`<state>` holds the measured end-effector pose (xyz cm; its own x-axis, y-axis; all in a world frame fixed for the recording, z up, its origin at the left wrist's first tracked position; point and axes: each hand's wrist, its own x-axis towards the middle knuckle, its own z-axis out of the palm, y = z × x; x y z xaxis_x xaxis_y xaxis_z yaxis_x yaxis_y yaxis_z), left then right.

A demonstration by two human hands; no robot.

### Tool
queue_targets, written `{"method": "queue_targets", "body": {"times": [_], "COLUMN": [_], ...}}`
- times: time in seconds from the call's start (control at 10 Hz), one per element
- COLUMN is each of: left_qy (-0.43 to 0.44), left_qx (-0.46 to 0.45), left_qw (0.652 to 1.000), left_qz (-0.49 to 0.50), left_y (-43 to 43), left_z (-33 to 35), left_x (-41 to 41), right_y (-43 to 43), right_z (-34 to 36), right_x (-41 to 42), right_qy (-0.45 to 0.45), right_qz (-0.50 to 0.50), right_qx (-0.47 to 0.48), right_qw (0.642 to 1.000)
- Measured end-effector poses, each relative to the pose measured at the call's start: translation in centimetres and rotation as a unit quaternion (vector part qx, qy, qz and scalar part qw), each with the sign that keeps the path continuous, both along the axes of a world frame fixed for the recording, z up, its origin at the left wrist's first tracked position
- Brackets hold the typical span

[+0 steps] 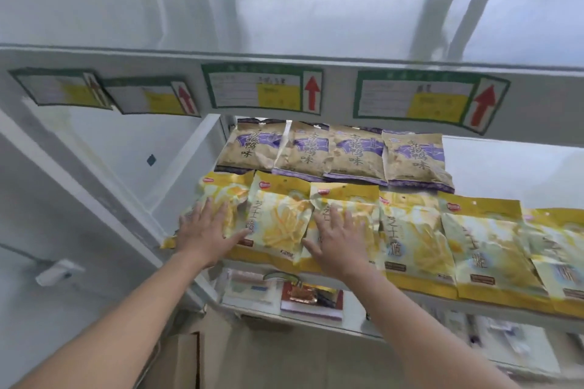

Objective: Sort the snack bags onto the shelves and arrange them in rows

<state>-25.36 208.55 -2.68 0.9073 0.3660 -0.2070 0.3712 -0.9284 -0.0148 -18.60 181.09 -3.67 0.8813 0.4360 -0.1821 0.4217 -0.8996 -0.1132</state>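
On the middle shelf (pixel 489 161), a back row of brown bags (pixel 354 155) and a front row of yellow bags (pixel 414 237) already lie; left hand (pixel 205 227) and right hand (pixel 338 237) press yellow bags, fingers (pixel 206 207) straight, gripping nothing; probably only straightening remains.

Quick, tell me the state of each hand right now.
Left hand: open, resting flat on the leftmost yellow bag.
Right hand: open, resting flat on the third yellow bag.
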Motion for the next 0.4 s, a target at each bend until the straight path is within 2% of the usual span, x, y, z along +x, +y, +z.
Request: {"method": "queue_targets", "body": {"times": [0.2, 0.4], "left_qy": [-0.030, -0.055], "left_qx": [-0.015, -0.025], "left_qw": [0.999, 0.998], "left_qz": [-0.012, -0.037], "left_y": [0.3, 0.3], "left_z": [-3.1, -1.1], "left_x": [0.2, -0.2], "right_y": [1.1, 0.8], "right_z": [-1.0, 1.0], "right_x": [-1.0, -1.8], "right_qy": [-0.008, -0.030], "right_qz": [-0.053, -0.058], "right_qx": [-0.041, -0.047], "right_qw": [0.998, 0.997]}}
